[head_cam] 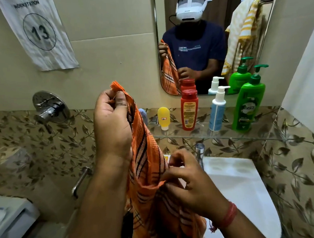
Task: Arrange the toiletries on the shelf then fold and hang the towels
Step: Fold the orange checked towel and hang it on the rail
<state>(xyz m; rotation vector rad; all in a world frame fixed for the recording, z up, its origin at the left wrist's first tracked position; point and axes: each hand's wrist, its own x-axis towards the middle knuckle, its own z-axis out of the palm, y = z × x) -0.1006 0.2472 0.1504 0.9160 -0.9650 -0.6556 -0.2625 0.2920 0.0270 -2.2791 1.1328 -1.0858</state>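
Observation:
An orange checked towel [149, 194] hangs in front of me. My left hand [111, 126] is raised and pinches its top corner. Lower down, my right hand [189, 182] pinches the towel's edge. On the glass shelf [229, 135] stand a small yellow tube [163, 118], a red bottle [189, 110], a white and blue pump bottle [217, 110] and a green pump bottle [249, 106]. A bluish item [143, 113] is mostly hidden behind the towel.
The mirror [259, 41] above the shelf reflects a yellow-striped towel on a rail. A tap [199, 153] rises over the white basin [242, 187]. A chrome wall valve [50, 108] and a bar handle [80, 181] are at left.

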